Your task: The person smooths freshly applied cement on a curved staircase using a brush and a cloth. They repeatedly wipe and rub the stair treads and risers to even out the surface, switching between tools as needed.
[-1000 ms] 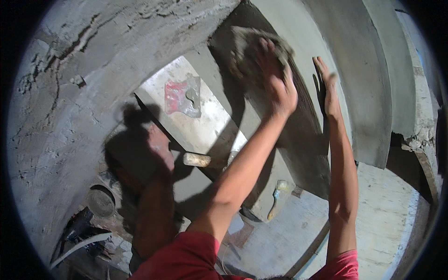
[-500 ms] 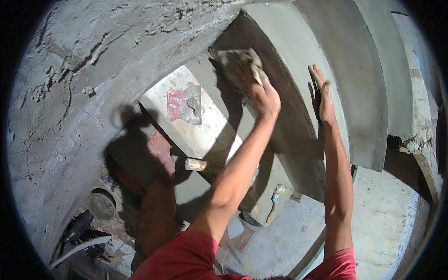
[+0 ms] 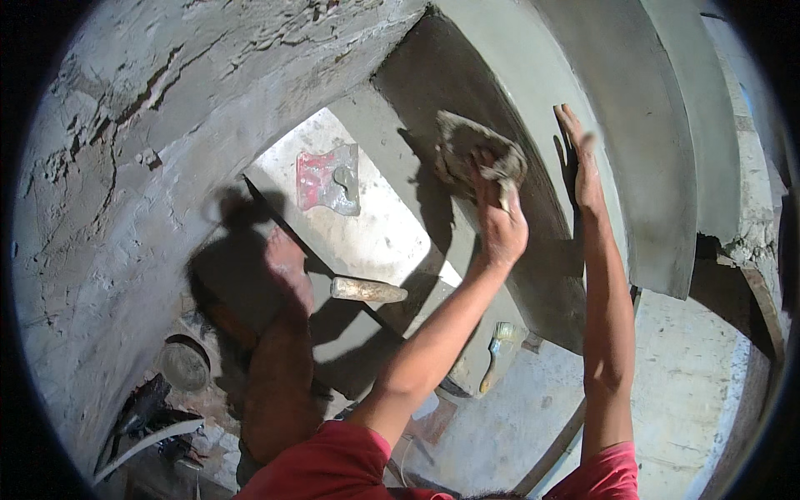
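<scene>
My left hand (image 3: pixel 500 221) grips a flat, mortar-smeared sponge (image 3: pixel 467 150) with its fingers over the near edge. The sponge lies against the dark, damp riser (image 3: pixel 542 225) of a curved cement step. Farther right, my right hand (image 3: pixel 581 158) rests edge-on along the pale tread (image 3: pixel 500 58) above that riser, fingers stretched out and holding nothing. Left of the sponge, a red and grey flat scraper (image 3: pixel 327 179) lies on a pale board (image 3: pixel 375 225). A worn wooden handle (image 3: pixel 368 290) lies nearer me; what it belongs to is hidden under my left forearm.
A paintbrush (image 3: pixel 497 357) lies on a lower step by my left forearm. More curved steps (image 3: pixel 633 142) rise to the right. A rough plastered wall (image 3: pixel 167 125) bounds the left side. My bare foot (image 3: pixel 286 262) stands beside the board; a round container (image 3: pixel 184 364) sits lower left.
My left hand has moved the sponge right and nearer to me along the riser. More of the wooden handle shows. The right hand has barely shifted on the tread.
</scene>
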The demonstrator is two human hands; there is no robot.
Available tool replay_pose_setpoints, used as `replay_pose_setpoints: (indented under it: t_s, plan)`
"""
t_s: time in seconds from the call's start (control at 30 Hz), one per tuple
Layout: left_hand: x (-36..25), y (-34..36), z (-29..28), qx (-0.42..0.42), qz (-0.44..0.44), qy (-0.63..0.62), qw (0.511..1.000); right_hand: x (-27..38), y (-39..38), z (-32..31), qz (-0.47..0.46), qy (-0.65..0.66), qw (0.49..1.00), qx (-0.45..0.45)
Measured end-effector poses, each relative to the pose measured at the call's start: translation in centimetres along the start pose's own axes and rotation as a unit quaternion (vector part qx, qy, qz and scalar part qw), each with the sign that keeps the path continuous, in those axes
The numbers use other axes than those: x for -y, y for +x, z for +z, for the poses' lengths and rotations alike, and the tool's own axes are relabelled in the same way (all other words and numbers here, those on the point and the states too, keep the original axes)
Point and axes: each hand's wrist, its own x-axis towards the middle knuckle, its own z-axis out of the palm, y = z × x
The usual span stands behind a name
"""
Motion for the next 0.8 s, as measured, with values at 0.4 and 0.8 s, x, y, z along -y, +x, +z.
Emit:
replay_pose_setpoints:
  t_s: [0.4, 0.8]
  plan:
    - [-1.2, 2.8, 0.4, -0.149, 0.114, 0.085, 0.978, -0.3, 0.0, -0.3, -0.042, -0.043, 0.998, -0.002]
    - [-0.5, -5.2, 4.9, -0.059, -0.174, -0.025, 0.983, -0.5, 0.0, -0.3, -0.050, -0.004, 0.999, -0.007]
